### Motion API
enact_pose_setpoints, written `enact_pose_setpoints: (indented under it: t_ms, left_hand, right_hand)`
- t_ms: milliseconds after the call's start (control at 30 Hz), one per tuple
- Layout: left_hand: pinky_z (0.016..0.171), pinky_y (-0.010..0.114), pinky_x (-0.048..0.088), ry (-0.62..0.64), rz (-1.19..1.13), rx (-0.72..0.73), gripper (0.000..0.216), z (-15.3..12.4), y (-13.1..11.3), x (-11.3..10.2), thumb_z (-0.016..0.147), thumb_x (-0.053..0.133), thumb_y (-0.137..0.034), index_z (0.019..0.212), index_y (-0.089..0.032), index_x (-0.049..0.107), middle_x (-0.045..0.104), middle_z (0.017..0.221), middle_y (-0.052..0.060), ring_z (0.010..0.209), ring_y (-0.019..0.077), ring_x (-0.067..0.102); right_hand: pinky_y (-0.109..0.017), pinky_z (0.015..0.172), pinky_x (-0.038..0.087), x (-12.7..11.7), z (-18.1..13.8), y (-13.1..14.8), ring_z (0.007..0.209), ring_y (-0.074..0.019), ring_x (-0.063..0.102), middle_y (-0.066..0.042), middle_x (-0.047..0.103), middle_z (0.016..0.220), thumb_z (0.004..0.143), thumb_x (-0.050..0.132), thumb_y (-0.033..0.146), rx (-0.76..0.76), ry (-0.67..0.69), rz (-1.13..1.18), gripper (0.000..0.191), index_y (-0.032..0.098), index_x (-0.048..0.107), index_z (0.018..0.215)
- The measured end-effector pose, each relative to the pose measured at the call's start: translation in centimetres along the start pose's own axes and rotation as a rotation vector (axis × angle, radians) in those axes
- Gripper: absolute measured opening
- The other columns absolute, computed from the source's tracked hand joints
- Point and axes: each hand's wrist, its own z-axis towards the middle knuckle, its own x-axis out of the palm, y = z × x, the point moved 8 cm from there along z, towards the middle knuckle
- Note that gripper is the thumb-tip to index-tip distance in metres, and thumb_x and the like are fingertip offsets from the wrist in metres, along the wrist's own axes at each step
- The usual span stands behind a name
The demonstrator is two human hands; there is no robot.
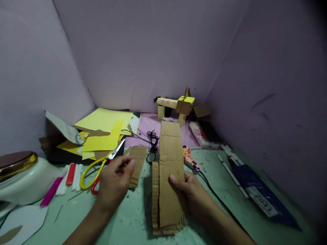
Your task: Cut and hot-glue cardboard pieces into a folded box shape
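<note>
A long strip of brown corrugated cardboard [168,163] lies lengthwise on the green table. My right hand [190,190] rests on its right edge, thumb pressed on top, gripping it. A narrower cardboard strip [155,190] lies along its left side. My left hand [114,182] hovers with fingers loosely curled and apart, holding nothing, next to a small cardboard piece [138,163] and close to the yellow-handled scissors [100,166].
Yellow paper sheets [102,129] are piled at back left. A black cord [152,141], a patterned glue gun [190,158], a cardboard animal model [176,105], coloured sticks [67,177], a white bowl-like object [25,180] and a blue folder [258,190] surround the work area.
</note>
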Motion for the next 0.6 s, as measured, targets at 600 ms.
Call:
enact_pose_setpoints:
  t_ms: [600]
  left_hand:
    - [0.028,0.013,0.012,0.052,-0.547,-0.501,0.021,-0.4,3.5,1.9,0.051,0.063,-0.033,0.051,-0.017,0.049,0.040,0.032,-0.008,0.026,0.0017,0.027]
  right_hand:
    - [-0.034,0.054,0.052,-2.2,2.1,9.9,0.061,-0.0243,0.067,-0.007,0.074,0.072,0.067,0.066,0.039,-0.280,-0.316,-0.538,0.025,0.018,0.064,0.081]
